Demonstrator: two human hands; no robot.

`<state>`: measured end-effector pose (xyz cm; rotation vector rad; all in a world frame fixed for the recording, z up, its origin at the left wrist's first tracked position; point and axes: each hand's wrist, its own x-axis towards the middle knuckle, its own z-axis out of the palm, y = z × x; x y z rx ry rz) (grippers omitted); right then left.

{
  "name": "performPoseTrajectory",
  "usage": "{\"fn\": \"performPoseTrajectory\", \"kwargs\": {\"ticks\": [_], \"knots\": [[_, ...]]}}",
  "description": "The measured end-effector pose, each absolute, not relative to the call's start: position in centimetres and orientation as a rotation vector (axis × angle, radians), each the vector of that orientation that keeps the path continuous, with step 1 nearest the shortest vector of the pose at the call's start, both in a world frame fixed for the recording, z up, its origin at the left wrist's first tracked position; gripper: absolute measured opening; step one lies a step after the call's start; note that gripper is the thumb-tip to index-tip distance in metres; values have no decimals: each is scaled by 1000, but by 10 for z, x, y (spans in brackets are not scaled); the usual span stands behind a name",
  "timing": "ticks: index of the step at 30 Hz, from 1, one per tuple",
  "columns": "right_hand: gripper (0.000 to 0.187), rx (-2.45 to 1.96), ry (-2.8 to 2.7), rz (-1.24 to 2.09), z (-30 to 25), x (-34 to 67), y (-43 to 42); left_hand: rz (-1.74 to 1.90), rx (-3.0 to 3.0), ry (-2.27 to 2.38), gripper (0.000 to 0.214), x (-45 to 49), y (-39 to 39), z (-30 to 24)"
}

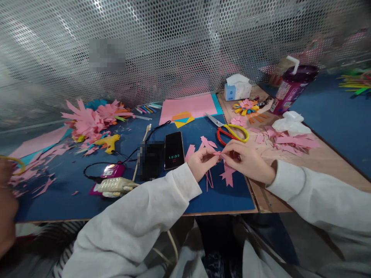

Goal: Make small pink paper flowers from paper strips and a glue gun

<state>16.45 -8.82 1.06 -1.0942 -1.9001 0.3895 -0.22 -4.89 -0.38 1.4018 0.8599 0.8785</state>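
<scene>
My left hand (203,161) and my right hand (246,160) meet over the blue table top (191,199), fingertips pinched on a small piece of pink paper (217,153). Most of that piece is hidden by the fingers. Below and behind the hands lie pink paper strips (228,178), one with notched ends. Just beyond my right hand are scissors (232,131) with red and yellow handles, blades spread. To the left of my left hand a phone (174,150) shows 10:30.
A yellow glue gun (108,143) lies near a pile of pink paper flowers (92,117). A power strip (118,187) with cords sits at front left. A purple cup (292,88), tissue box (237,88) and pink scraps (298,143) stand right. Another person's arm (7,204) is at far left.
</scene>
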Motion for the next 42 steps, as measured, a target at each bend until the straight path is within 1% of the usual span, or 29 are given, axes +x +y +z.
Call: {"fn": "performPoseTrajectory", "kwargs": {"ticks": [5,11,13,18,21,26,30,34,38,42], "knots": [[5,-1085,-1926,354,11,166,-87,862,1433,885,17,-3,-50,-2],[7,-1046,-1988,184,7,167,-86,847,1398,910,11,-2,-52,2],[10,-1081,-2035,79,5,168,-87,844,1367,916,10,-2,-52,2],[15,-1095,-2186,-325,0,171,-90,862,1290,916,9,-2,-53,1],[19,-1077,-2258,-451,0,172,-90,874,1252,917,13,-2,-53,-2],[21,-1020,-2314,-480,-2,175,-90,880,1176,912,22,0,-52,-4],[23,-969,-2354,-640,-1,176,-91,876,1111,892,25,1,-51,-3],[25,-1042,-2393,-584,3,175,-95,876,1047,859,23,2,-51,-2],[24,-1061,-2379,-529,5,172,-98,877,1050,852,26,2,-50,-2],[22,-1113,-2277,-460,2,169,-97,877,1113,851,28,0,-50,-3]]}}
